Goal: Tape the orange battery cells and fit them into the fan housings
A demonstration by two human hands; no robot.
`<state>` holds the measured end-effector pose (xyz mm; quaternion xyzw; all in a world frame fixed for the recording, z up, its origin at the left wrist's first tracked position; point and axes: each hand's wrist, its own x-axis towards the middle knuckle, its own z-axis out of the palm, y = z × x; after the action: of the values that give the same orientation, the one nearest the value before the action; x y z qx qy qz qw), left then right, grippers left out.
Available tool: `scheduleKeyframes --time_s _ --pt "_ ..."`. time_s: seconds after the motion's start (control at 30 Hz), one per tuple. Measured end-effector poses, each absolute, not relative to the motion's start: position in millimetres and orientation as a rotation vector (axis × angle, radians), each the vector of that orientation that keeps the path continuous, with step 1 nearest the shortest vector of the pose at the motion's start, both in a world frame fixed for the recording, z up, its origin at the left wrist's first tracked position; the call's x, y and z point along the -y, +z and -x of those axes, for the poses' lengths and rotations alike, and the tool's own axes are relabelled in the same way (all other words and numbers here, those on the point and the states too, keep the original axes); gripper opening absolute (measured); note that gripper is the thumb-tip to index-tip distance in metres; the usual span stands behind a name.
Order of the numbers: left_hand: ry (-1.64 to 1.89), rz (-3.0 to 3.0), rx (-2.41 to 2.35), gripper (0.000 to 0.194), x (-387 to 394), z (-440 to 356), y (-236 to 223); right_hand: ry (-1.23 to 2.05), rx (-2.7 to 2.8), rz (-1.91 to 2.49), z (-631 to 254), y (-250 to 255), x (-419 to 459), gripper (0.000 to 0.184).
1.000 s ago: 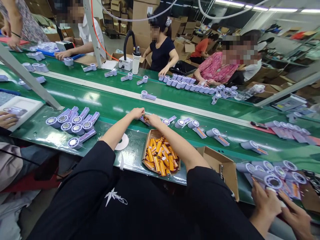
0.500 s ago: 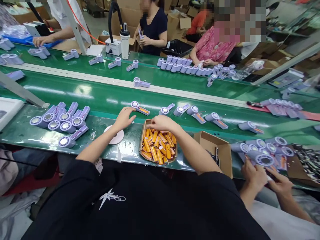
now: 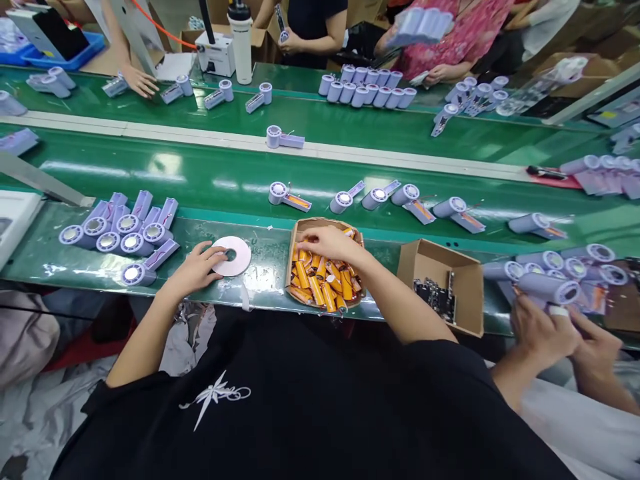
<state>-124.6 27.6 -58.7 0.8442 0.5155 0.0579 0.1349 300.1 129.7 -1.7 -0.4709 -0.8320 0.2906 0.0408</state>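
My left hand (image 3: 197, 268) lies on the bench at a flat white ring-shaped roll of tape (image 3: 241, 256). Its fingers are apart and touch the roll's left edge. Inside a small cardboard box (image 3: 291, 270), my right hand (image 3: 330, 243) rests over orange-wrapped cylindrical batteries (image 3: 317, 289). The fingers of that hand are bent together and point down; what they pinch, if anything, is hidden. Beyond the box on the green belt lies a lilac fan-like housing (image 3: 278, 193) with an orange piece in its handle.
Several lilac housings (image 3: 134, 244) cluster at left. A carton (image 3: 467, 293) with small dark parts stands right of the batteries. At far right, a co-worker's hands (image 3: 543, 330) hold a housing. More housings (image 3: 360, 97) line the opposite bench, where other people work.
My left hand has moved back from near the belt housing to the white roll. My right hand stays in the battery box. The view has tilted down slightly.
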Motion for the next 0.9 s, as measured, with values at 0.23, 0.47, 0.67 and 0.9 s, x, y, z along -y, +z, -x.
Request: scheduleKeyframes --time_s 0.23,0.47,0.67,0.9 --pt "0.689 -2.663 -1.433 0.038 -11 78 -27 1.09 1.519 1.217 -298 3 -74 0.047" --pt "0.777 -2.964 -1.202 0.049 -12 39 6 1.134 1.458 1.108 -268 14 -53 0.07" --pt "0.635 -2.892 -1.25 0.046 -21 39 10 1.207 1.384 1.141 -257 -4 -47 0.063" --pt "0.544 -2.705 -1.25 0.058 -29 34 24 1.186 1.462 1.188 -270 9 -51 0.054"
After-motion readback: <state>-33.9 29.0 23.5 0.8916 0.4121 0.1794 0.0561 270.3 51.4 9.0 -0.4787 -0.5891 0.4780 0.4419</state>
